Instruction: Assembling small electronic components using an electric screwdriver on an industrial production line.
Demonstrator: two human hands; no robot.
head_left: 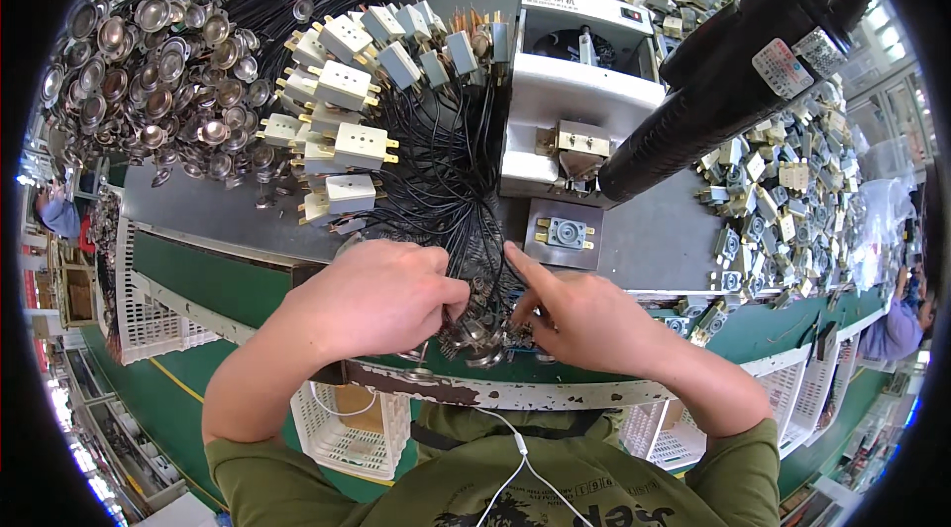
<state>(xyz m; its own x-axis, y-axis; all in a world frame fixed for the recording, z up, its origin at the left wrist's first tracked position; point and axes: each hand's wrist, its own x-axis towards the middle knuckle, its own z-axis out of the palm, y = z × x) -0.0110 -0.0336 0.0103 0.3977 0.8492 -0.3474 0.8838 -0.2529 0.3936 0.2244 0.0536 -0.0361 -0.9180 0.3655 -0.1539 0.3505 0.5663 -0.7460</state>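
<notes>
My left hand is closed at the table's front edge, its fingertips pressed together; what they hold, if anything, is hidden. Right of it, my right hand has its index finger stretched toward a bundle of thin black wires, the other fingers loosely bent. Between my hands lie several metal round caps at the wires' near ends. At their far ends, white and grey rectangular housings with brass terminals are piled. Ahead of my right hand, an open grey switch body sits on a small metal block.
A white bench machine stands behind the block, a black cylindrical tool slanting beside it. Round metal parts heap at the left; loose switch parts pile at the right. White baskets hang below the table edge.
</notes>
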